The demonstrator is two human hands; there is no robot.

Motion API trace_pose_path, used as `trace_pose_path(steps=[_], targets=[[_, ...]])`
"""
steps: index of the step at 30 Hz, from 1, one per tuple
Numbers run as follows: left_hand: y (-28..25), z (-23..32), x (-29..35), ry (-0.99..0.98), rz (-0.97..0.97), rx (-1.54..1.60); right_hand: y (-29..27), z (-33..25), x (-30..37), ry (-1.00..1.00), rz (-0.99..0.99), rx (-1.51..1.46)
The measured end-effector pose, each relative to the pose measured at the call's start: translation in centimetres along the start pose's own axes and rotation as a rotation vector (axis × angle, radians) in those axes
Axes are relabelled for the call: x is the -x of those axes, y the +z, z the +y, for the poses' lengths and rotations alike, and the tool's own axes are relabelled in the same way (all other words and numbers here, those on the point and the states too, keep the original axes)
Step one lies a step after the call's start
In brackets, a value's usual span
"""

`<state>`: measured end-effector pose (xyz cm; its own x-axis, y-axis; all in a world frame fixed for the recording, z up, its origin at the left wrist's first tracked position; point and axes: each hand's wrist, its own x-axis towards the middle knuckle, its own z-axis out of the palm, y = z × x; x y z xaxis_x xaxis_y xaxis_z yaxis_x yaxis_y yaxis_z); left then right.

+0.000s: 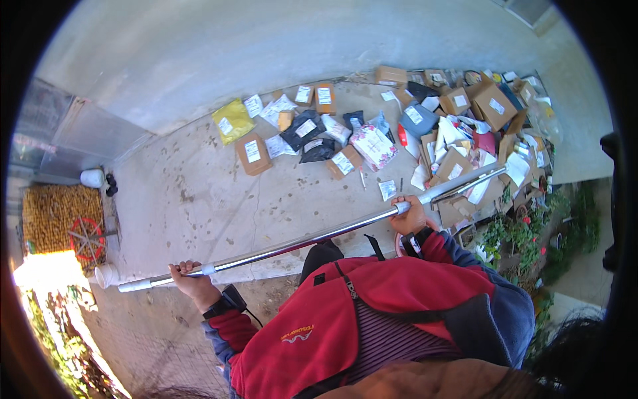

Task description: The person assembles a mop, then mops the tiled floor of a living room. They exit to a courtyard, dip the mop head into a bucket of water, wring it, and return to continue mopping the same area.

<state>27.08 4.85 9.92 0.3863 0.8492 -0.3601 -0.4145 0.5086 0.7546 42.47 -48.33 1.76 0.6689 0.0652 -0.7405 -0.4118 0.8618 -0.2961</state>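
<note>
A long, shiny metal pole [306,240] with pale grey sleeves and end pieces runs slantwise in front of my body, its left end lower. My left hand [194,282] is closed around it near the left end, beside a grey sleeve. My right hand [410,216] grips it further along, near another grey sleeve. Past my right hand, a second thin rod [475,183] runs alongside the pole, over the cardboard. The pole's far right end reaches toward the heap of packages. Dark bands sit on both my wrists.
Cardboard boxes [493,106] and papers are heaped at the right. Several parcels lie along the wall, among them a yellow bag [232,121], a brown box [253,154] and a floral package [373,147]. Corn cobs [60,209] stand stacked at left; potted plants [525,236] grow at right.
</note>
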Motion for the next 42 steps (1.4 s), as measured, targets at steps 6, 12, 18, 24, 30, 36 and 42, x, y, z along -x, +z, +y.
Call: trace_pose_path(steps=[6,12,18,24,30,36,42], targets=[[-1.6,7.4,1.4,0.118,0.100,0.165,12.7,9.1,-0.8,0.232,-0.112,0.106],[3.4,7.0,4.7,0.314,-0.015,0.225,24.7,25.4,5.3,0.887,-0.499,0.406],[5.3,14.0,3.8,0.589,0.048,0.134,34.3,32.1,2.6,1.018,-0.518,0.610],[1.8,28.9,7.4,0.909,0.191,0.273,42.9,37.2,-8.2,0.854,-0.393,0.729],[0.4,32.6,10.6,1.164,0.453,0.081,46.9,47.5,-10.6,0.955,-0.454,0.899],[1.8,33.4,5.0,1.391,0.522,0.186,48.8,59.7,-4.6,1.245,-0.491,1.031],[0.4,33.3,-9.7,1.305,0.578,0.184,51.8,71.8,6.6,1.778,-0.657,1.249]])
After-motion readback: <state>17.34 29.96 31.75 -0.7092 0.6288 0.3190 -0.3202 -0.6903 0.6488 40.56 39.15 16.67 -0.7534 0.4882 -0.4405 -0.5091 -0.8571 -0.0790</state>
